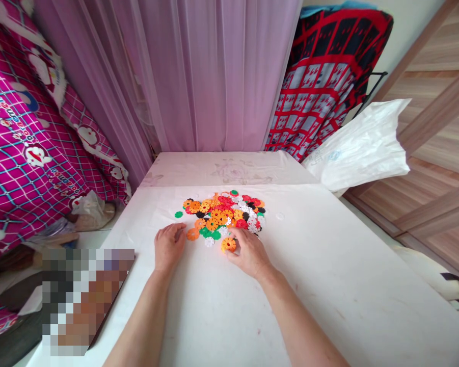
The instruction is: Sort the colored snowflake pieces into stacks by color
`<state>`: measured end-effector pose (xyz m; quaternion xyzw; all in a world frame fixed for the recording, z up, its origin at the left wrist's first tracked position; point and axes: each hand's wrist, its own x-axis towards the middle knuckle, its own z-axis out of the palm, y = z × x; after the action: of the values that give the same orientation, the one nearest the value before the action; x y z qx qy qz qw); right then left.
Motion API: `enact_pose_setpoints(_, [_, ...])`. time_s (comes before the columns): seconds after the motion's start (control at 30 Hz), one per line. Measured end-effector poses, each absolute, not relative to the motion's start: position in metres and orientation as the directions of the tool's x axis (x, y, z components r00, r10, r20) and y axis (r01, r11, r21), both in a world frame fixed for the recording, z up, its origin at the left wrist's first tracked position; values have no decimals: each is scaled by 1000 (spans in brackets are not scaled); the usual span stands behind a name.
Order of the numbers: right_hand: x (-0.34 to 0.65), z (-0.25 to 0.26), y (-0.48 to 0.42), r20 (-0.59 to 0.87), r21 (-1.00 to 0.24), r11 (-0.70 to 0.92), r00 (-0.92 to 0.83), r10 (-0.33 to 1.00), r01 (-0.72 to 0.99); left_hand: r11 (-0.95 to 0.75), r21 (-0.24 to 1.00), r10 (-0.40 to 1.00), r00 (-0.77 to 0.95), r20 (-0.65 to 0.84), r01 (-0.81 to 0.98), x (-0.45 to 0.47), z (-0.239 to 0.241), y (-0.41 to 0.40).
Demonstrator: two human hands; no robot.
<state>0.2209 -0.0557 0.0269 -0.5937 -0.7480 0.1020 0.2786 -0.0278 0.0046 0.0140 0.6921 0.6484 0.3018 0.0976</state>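
Observation:
A loose heap of notched plastic snowflake discs (pixel 216 214) in orange, red, white, black, yellow and green lies on the white-covered table. My right hand (pixel 250 252) is at the near side of the heap, its thumb and forefinger closed around the edges of an orange snowflake disc (pixel 228 244); a bit of yellow shows under that disc. To the left of the heap, my left hand (pixel 170 244) rests low over the cloth with fingers curved and apart, holding nothing visible. Close to its fingertips lies another orange disc (pixel 193 234). A green disc (pixel 179 214) lies just beyond it.
A pixelated flat object (pixel 95 300) lies at the table's left edge. The white table (pixel 328 285) reaches back to a purple curtain (pixel 221 76). A white plastic bag (pixel 361 145) stands at the back right corner, with wooden cabinet doors (pixel 424 127) beyond.

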Motion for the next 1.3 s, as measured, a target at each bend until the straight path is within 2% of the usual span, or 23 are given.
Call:
enact_pose_setpoints(0.6, [211,38,-60,184,-351,177,-118,976,919,-145,524,955,-20,296,839,-28,13,4])
enact_pose_setpoints(0.73, [216,36,-59,208,-373,198,-127,970,907,-150,524,950,-24,310,839,-28,12,4])
enact_pose_setpoints(0.83, [227,35,-52,295,-376,234,-124,947,897,-161,525,946,-20,323,835,-28,12,4])
enact_pose_setpoints(0.93, [240,33,-43,360,-302,224,-106,927,927,-168,529,948,-12,319,832,-29,11,5])
enact_pose_setpoints(1.1, [255,27,-42,289,-182,198,-141,947,963,-166,531,950,-10,313,831,-28,11,6])
enact_pose_setpoints(1.3, [266,28,-50,347,-224,56,26,938,973,-168,524,949,-6,314,835,-29,10,6])
